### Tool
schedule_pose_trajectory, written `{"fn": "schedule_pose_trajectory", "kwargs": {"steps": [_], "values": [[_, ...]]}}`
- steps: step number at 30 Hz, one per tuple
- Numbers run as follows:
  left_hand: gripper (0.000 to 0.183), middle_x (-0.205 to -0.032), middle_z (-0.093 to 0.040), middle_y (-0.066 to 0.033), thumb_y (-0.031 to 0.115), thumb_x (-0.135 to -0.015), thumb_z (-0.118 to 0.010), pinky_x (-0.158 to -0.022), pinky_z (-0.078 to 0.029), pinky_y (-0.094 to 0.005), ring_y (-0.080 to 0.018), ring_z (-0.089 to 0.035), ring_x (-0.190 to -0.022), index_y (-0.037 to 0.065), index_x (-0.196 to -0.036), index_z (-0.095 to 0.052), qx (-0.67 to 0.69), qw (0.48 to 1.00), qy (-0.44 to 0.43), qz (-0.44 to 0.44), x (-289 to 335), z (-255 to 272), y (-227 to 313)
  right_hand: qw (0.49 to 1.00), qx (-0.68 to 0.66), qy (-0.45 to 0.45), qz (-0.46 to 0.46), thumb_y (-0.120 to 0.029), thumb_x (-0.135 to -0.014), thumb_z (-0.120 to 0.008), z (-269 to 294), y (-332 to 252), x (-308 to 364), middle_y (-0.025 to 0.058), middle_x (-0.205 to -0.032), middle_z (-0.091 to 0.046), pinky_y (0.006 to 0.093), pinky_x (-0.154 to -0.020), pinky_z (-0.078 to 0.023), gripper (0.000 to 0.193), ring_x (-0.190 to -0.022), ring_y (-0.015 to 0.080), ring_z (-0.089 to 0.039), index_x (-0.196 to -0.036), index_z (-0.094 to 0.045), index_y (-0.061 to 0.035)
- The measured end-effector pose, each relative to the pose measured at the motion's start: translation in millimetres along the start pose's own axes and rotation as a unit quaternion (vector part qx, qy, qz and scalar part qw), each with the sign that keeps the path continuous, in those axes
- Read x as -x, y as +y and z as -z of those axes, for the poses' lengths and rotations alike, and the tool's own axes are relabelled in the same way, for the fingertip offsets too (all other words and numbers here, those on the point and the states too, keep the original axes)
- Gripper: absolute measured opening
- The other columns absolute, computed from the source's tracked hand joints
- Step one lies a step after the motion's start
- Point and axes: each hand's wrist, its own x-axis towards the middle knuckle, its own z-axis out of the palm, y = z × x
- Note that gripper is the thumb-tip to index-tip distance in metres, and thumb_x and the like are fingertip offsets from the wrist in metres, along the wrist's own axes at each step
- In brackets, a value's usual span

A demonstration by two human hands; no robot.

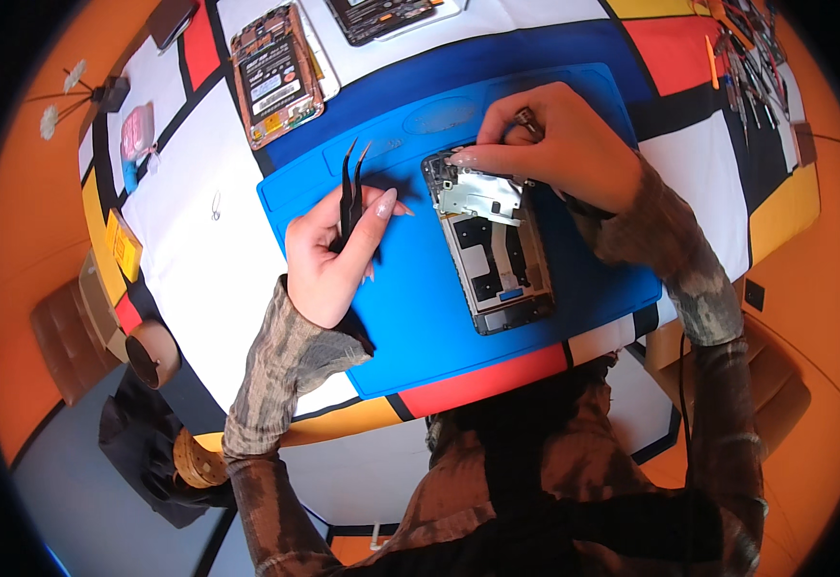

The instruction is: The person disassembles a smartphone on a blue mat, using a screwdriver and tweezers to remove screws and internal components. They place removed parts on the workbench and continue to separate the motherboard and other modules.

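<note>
A phone with its back off [511,264] lies on the blue work mat [405,288], its battery bay, black pads and pale ribbon cable exposed. Over its upper part sits a silver metal plate [482,195] with small holes. My right hand [559,144] reaches over from the right, thumb and finger closed at the plate's top edge; my fingers hide part of this grip. Left of the phone, my left hand [333,250] is closed around black tweezers [351,192], whose slightly parted tips point away from me, apart from the phone.
Another opened phone [274,82] lies beyond the mat at the far left, with a further one [381,14] at the back edge. Several screwdrivers and tools [752,72] are heaped at the far right. A yellow box [124,245] stands near the table's left edge.
</note>
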Motion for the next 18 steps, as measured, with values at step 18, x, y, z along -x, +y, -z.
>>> {"fn": "schedule_pose_trajectory", "kwargs": {"steps": [18], "values": [[0.021, -0.079, -0.064, -0.0029, 0.018, -0.09, -0.054, -0.04, -0.035, -0.0172, -0.0016, -0.043, -0.046, -0.002, -0.09, -0.061, -0.026, 1.0, 0.0, -0.009, 1, 0, -3, 0.993, 0.063, 0.096, 0.024, -0.023, -0.084, -0.059, 52, 1, -3, 0.0016, -0.063, -0.055, 0.0169, -0.038, -0.033, 0.021, -0.045, 0.0044, -0.047, -0.091, -0.06, -0.0036]]}}
